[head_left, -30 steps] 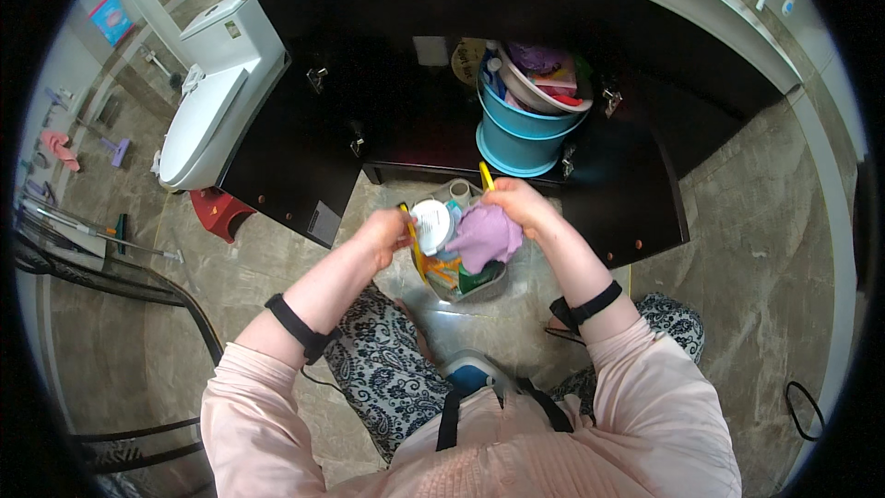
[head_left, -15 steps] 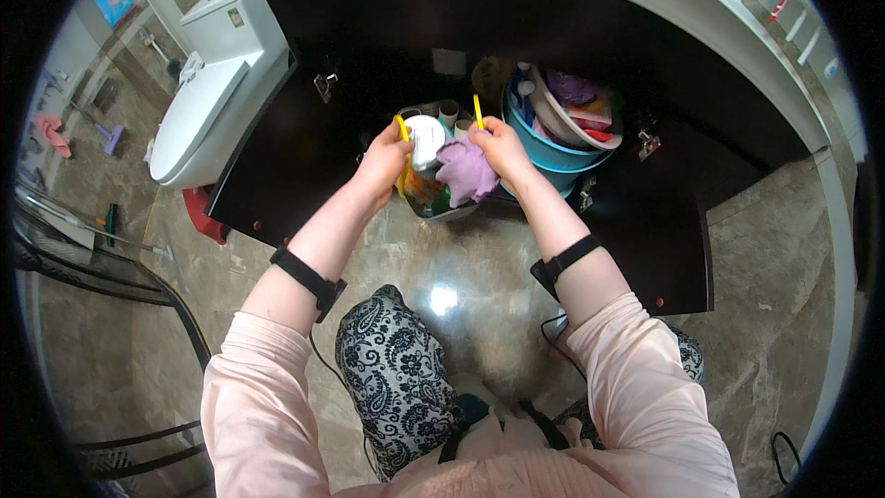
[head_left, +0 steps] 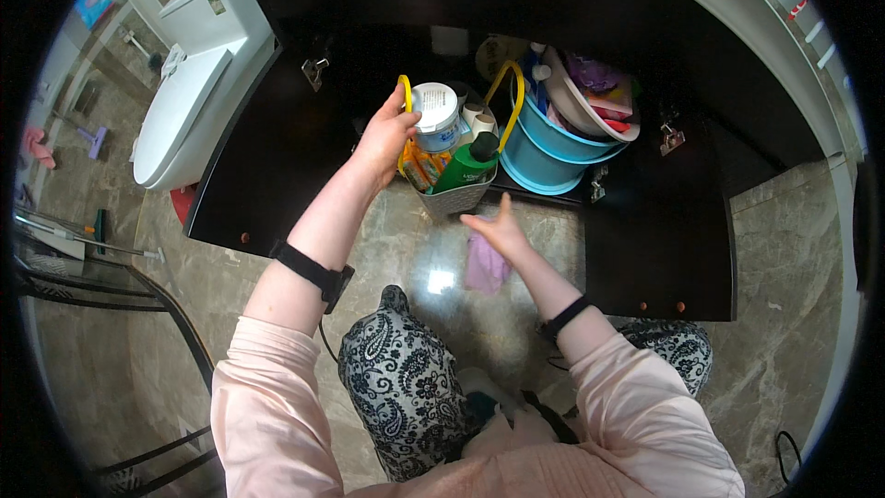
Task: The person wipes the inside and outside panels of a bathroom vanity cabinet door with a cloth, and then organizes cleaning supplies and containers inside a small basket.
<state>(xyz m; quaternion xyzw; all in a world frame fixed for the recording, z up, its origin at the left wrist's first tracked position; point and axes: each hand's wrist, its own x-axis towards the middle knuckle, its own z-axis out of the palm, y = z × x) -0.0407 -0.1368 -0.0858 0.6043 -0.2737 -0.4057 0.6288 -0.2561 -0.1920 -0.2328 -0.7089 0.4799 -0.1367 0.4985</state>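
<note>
My left hand (head_left: pixel 383 140) is closed around the left yellow handle (head_left: pixel 405 97) of a grey basket (head_left: pixel 454 200) at the cabinet's front edge. In the basket stand a white-lidded tub (head_left: pixel 434 106), a green bottle with a black cap (head_left: pixel 466 166), an orange packet (head_left: pixel 423 167) and some cardboard-looking rolls (head_left: pixel 482 124). The right yellow handle (head_left: pixel 520 103) stands up with no hand on it. My right hand (head_left: pixel 504 232) is open, fingers apart, in front of the basket. Below it is a purple cloth (head_left: pixel 487 266), partly hidden by the hand; whether they touch I cannot tell.
Stacked blue basins (head_left: pixel 546 166) with a pale basin (head_left: pixel 576 111) full of packets stand right of the basket in the dark cabinet. Its open doors (head_left: pixel 659 258) flank me. A white toilet (head_left: pixel 189 101) is at the left, and a glossy tiled floor (head_left: pixel 419 258) lies below.
My right hand has left the right handle and the basket's top, moving down toward me. The purple cloth is now low over the floor area, and the green bottle is uncovered.
</note>
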